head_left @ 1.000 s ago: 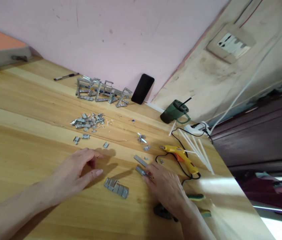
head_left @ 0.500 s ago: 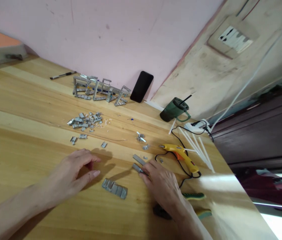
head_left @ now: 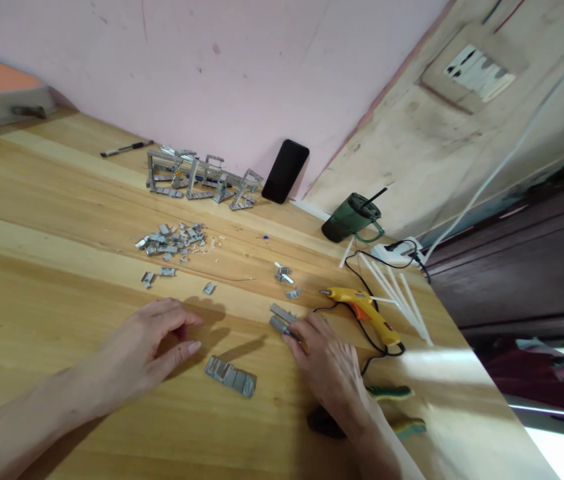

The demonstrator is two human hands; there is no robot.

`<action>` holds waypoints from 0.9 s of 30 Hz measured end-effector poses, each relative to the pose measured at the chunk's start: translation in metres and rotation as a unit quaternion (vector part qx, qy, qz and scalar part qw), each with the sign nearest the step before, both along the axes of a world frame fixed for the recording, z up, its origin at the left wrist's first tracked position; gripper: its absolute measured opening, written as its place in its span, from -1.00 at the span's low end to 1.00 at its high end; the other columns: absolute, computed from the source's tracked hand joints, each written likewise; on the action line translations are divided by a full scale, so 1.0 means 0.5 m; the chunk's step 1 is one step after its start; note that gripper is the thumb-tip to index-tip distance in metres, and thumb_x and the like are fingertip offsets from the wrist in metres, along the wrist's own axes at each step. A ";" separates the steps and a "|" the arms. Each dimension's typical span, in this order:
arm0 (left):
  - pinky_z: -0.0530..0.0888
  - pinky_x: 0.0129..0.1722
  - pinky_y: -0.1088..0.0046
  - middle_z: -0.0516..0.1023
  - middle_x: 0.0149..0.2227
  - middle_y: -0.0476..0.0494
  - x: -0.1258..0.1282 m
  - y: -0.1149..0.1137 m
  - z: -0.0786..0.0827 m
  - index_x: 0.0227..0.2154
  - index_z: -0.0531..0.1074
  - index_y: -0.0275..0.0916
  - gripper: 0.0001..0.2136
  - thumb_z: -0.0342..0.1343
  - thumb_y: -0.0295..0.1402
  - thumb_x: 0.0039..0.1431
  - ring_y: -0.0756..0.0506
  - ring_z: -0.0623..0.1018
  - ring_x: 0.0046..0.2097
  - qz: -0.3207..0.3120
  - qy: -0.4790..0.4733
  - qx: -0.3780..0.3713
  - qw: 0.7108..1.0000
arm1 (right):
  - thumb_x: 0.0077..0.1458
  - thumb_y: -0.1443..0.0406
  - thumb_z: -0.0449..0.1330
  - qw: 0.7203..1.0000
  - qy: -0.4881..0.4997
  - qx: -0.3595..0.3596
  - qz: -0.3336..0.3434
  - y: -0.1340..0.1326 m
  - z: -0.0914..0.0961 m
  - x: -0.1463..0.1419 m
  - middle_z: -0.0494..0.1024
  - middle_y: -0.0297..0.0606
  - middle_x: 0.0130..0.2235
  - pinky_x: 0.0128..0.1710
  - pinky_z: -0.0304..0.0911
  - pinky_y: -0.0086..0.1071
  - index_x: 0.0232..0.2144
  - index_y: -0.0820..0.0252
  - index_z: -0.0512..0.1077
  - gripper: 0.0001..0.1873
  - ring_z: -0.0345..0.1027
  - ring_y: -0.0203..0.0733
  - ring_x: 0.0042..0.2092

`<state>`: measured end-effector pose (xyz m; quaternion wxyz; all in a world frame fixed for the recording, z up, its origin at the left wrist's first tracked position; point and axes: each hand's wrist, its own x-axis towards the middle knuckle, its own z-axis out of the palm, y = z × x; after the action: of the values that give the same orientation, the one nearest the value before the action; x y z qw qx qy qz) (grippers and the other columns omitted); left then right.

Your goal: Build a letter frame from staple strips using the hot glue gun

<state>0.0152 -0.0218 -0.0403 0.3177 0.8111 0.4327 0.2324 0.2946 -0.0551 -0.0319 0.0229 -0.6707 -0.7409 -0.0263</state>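
Right fingers on grey piece — diagonal, leftward

Pale glare across the tabletop (toward its right edge), soft shadows beside the left hand.

Head cam | POV fwd+dn | hands, tbl nr | pink wall beyond

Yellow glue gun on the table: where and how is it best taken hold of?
Probably by the handle, from the right, with the right hand once it lets go of the grey piece. The yellow glue gun lies on its side, nozzle left, handle slanting toward the near right, orange trigger on its near side.
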 end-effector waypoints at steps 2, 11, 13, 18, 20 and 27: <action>0.43 -0.29 0.29 0.51 -0.34 -0.11 0.000 0.000 0.000 -0.25 0.42 -0.18 -0.80 -0.03 -0.24 0.17 -0.13 0.49 -0.29 -0.001 0.002 -0.004 1.000 | 0.08 0.30 0.19 1.000 0.010 -0.011 0.007 -0.003 -0.001 -0.001 0.43 -0.36 -0.35 -0.44 0.11 -0.43 -0.41 0.09 0.42 -0.98 0.37 -0.24 -0.32; 0.42 -0.32 0.32 0.49 -0.40 -0.08 0.003 -0.001 -0.004 -0.27 0.44 -0.18 -0.80 -0.02 -0.24 0.16 -0.11 0.48 -0.33 -0.001 -0.002 0.017 1.000 | 0.09 0.30 0.16 1.000 -0.005 -0.014 0.006 -0.002 -0.001 -0.004 0.43 -0.37 -0.32 -0.46 0.10 -0.43 -0.34 0.05 0.44 -0.94 0.37 -0.24 -0.31; 0.42 -0.32 0.32 0.48 -0.41 -0.07 0.003 -0.001 -0.002 -0.27 0.44 -0.17 -0.81 -0.02 -0.24 0.16 -0.11 0.48 -0.32 -0.001 -0.001 0.027 1.000 | 0.09 0.30 0.17 1.000 -0.004 -0.017 0.007 -0.003 0.000 -0.005 0.43 -0.37 -0.32 -0.47 0.10 -0.43 -0.35 0.05 0.44 -0.94 0.37 -0.25 -0.32; 0.42 -0.31 0.33 0.48 -0.39 -0.08 0.005 -0.002 -0.001 -0.26 0.44 -0.16 -0.80 -0.03 -0.24 0.17 -0.10 0.48 -0.32 0.000 -0.005 0.029 1.000 | 0.08 0.30 0.16 1.000 0.019 -0.011 0.006 -0.003 -0.003 -0.004 0.43 -0.38 -0.35 -0.48 0.09 -0.45 -0.39 0.05 0.44 -0.95 0.36 -0.28 -0.34; 0.42 -0.29 0.33 0.49 -0.36 -0.09 0.005 -0.003 0.000 -0.26 0.45 -0.16 -0.79 -0.03 -0.24 0.17 -0.11 0.48 -0.30 0.002 -0.002 0.026 1.000 | 0.09 0.30 0.16 1.000 0.030 0.001 0.008 -0.002 -0.006 -0.002 0.43 -0.38 -0.36 -0.48 0.09 -0.46 -0.40 0.06 0.44 -0.94 0.36 -0.29 -0.35; 0.41 -0.26 0.32 0.47 -0.36 -0.09 0.004 -0.002 0.011 -0.26 0.43 -0.19 -0.82 -0.05 -0.28 0.20 -0.10 0.47 -0.27 -0.025 0.012 0.011 1.000 | 0.06 0.30 0.16 1.000 0.020 0.011 0.018 -0.003 -0.006 0.002 0.43 -0.37 -0.36 -0.50 0.10 -0.45 -0.33 0.05 0.45 -0.91 0.35 -0.26 -0.35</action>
<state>0.0174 -0.0229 -0.0349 0.3092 0.8278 0.4137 0.2191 0.2956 -0.0568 -0.0348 0.0458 -0.6571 -0.7521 -0.0205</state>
